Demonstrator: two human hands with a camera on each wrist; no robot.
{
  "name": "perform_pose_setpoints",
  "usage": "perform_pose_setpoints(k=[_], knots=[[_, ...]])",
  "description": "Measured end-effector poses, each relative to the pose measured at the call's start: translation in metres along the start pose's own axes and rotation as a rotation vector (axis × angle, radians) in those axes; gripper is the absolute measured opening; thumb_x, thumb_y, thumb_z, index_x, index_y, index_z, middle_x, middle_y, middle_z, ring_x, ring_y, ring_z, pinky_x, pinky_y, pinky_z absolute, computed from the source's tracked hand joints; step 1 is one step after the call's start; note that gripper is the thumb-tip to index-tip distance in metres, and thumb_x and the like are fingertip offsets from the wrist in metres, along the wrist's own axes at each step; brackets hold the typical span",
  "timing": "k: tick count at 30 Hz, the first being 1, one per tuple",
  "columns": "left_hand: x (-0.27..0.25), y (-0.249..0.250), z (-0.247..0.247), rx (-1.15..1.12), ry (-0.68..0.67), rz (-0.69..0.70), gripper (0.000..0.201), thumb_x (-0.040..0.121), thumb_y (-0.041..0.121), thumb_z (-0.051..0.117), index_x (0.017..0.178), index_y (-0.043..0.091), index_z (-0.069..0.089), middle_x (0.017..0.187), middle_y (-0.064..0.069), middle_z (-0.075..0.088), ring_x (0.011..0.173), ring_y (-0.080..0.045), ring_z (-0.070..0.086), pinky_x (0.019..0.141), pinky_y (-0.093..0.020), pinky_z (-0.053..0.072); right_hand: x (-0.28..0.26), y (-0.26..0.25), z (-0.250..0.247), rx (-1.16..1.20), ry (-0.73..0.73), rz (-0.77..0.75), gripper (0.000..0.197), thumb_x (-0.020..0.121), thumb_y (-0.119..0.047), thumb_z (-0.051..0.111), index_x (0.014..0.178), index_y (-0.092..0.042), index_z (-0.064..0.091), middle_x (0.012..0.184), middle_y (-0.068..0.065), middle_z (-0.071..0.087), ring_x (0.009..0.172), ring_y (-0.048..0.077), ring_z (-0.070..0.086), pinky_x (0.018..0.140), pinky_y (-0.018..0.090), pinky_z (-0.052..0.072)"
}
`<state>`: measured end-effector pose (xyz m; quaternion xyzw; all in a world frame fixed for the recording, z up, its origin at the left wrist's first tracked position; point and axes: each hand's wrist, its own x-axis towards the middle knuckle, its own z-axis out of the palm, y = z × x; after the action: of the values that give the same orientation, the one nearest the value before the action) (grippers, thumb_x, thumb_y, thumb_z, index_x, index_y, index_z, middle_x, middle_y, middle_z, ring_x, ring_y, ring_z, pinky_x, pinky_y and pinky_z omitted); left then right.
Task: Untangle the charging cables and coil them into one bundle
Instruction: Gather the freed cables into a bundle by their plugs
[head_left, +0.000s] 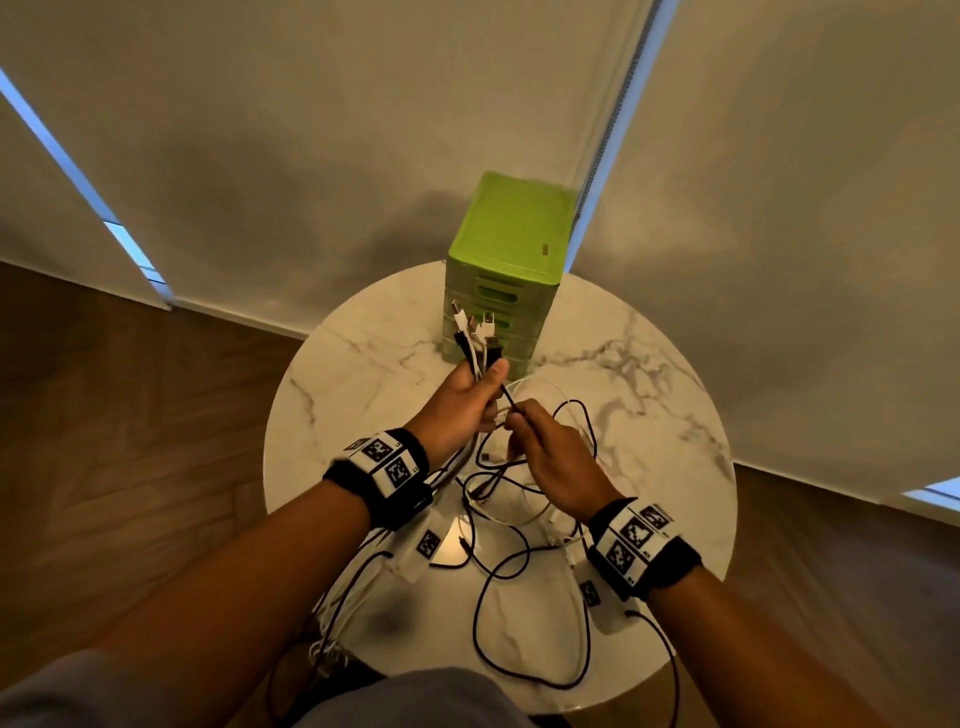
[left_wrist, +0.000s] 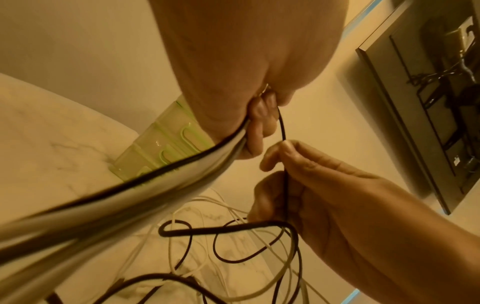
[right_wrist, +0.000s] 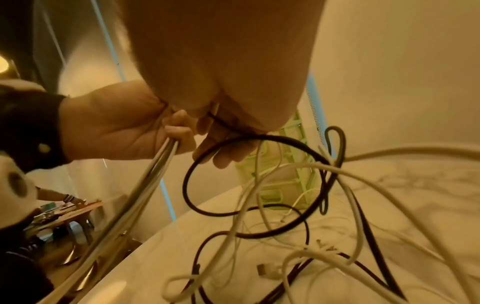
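Your left hand grips a bunch of black & white cables, plug ends up; your right hand pinches one black cable just beside it. Rest lies tangled on the round marble tabletop, w/ green drawer unit behind, blinds & wood floor around.

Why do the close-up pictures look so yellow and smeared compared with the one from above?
Head view: dim but mostly sharp, wide lens bending the round table; the left hand holds the plug ends. Left wrist view: warm yellow cast, the cables nearest the lens smeared; the right hand pinches a black cable. Right wrist view: same cast, background soft.
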<state>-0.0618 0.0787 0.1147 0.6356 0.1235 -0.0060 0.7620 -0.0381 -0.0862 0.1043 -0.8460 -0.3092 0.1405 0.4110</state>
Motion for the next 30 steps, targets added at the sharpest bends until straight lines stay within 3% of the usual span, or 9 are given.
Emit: perform_pose_setpoints(k=[5,9,12,16,19,22,25,28,30], knots=[[0.007,0.002,0.003,-0.127,0.077,-0.141,0.018,0.102,0.046,0.05,0.108,0.029,0.046,0.076,0.007,0.037,0.059,-0.007,0.032,0.056,-0.023,0.029,0.015,-0.002,-0.017,0.126,0.281,0.004,0.021,0.109,-0.032,0.038,0.095,-0.024,0.051,0.068,0.0,0.057,0.063,0.016,0.055,0.063,0.033,0.046],[0.011,-0.009,0.007,-0.102,0.01,-0.146,0.055,0.083,0.063,0.061,0.124,0.031,0.043,0.076,0.011,0.047,0.063,-0.006,0.04,0.058,-0.025,0.032,0.02,-0.003,-0.019,-0.057,0.107,-0.07,0.018,0.108,-0.039,0.038,0.11,-0.03,0.054,0.076,-0.004,0.063,0.067,0.019,0.059,0.064,0.041,0.05],[0.013,-0.014,0.014,-0.01,0.013,-0.101,0.063,0.088,0.063,0.05,0.131,0.018,0.044,0.07,0.013,0.05,0.066,-0.009,0.042,0.057,-0.027,0.031,0.021,0.002,-0.01,-0.165,0.017,-0.08,0.027,0.106,-0.046,0.033,0.12,-0.034,0.053,0.097,-0.004,0.073,0.083,0.019,0.067,0.073,0.043,0.053],[0.012,-0.017,0.013,0.104,0.058,-0.052,0.047,0.096,0.064,0.036,0.101,0.019,0.052,0.077,0.004,0.052,0.073,-0.015,0.05,0.068,-0.035,0.043,0.019,-0.002,-0.008,-0.086,-0.018,-0.046,0.024,0.108,-0.035,0.037,0.114,-0.022,0.057,0.081,-0.006,0.067,0.07,0.011,0.061,0.064,0.028,0.044],[0.011,-0.014,0.008,0.213,0.108,0.012,0.042,0.101,0.062,0.031,0.089,0.027,0.051,0.072,0.008,0.05,0.069,-0.013,0.049,0.074,-0.039,0.044,0.019,0.002,-0.005,-0.07,-0.117,0.017,0.034,0.108,-0.041,0.035,0.097,-0.019,0.059,0.068,-0.009,0.063,0.063,0.002,0.06,0.064,0.024,0.044],[0.013,-0.006,0.0,0.23,0.209,0.044,0.051,0.094,0.073,0.029,0.096,0.029,0.055,0.08,0.008,0.058,0.075,-0.014,0.059,0.074,-0.04,0.052,0.019,0.02,-0.004,-0.118,-0.24,0.074,0.039,0.107,-0.047,0.035,0.087,-0.023,0.058,0.071,-0.009,0.065,0.071,0.007,0.066,0.074,0.029,0.049],[0.016,0.01,-0.013,0.053,0.252,0.086,0.051,0.105,0.052,0.029,0.116,0.01,0.056,0.096,-0.002,0.066,0.09,-0.023,0.07,0.077,-0.044,0.061,0.015,0.049,-0.007,-0.145,-0.301,0.112,0.038,0.106,-0.05,0.033,0.083,-0.028,0.054,0.072,-0.008,0.064,0.072,0.007,0.064,0.079,0.033,0.049],[0.017,0.034,-0.029,-0.182,0.252,0.154,0.042,0.108,0.044,0.029,0.084,0.014,0.047,0.066,-0.002,0.051,0.058,-0.022,0.059,0.069,-0.05,0.061,0.009,0.075,-0.017,-0.171,-0.326,0.133,0.041,0.104,-0.054,0.032,0.081,-0.029,0.053,0.072,-0.007,0.063,0.073,0.012,0.063,0.082,0.038,0.051],[0.02,0.049,-0.043,-0.243,0.307,0.204,0.039,0.108,0.045,0.029,0.08,0.019,0.039,0.059,0.004,0.037,0.048,-0.014,0.038,0.055,-0.035,0.05,0.004,0.089,-0.028,-0.261,-0.377,0.142,0.038,0.104,-0.055,0.029,0.086,-0.033,0.054,0.08,-0.006,0.065,0.078,0.017,0.062,0.083,0.036,0.049]])
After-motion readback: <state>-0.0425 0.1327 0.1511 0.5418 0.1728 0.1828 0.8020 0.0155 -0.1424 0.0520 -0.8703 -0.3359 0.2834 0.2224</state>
